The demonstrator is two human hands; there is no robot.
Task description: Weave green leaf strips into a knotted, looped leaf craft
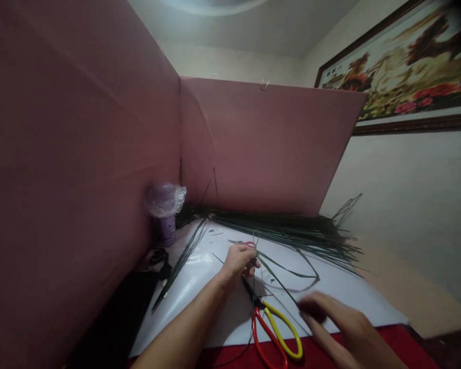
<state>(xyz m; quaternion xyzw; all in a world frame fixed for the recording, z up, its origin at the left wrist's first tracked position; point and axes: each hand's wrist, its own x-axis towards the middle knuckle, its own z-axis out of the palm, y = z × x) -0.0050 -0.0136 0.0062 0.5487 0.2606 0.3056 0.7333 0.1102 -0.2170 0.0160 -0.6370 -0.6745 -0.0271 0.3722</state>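
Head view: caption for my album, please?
Left hand and right hand hold a green leaf strip near red-and-yellow-handled scissors.

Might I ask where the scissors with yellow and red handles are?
In the head view, the scissors lie low, right of centre, below the left hand, left of the right hand.

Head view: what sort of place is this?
Probably a work corner in a home: pink panels, a framed picture, and red-and-yellow scissors near a pile of long green leaves.
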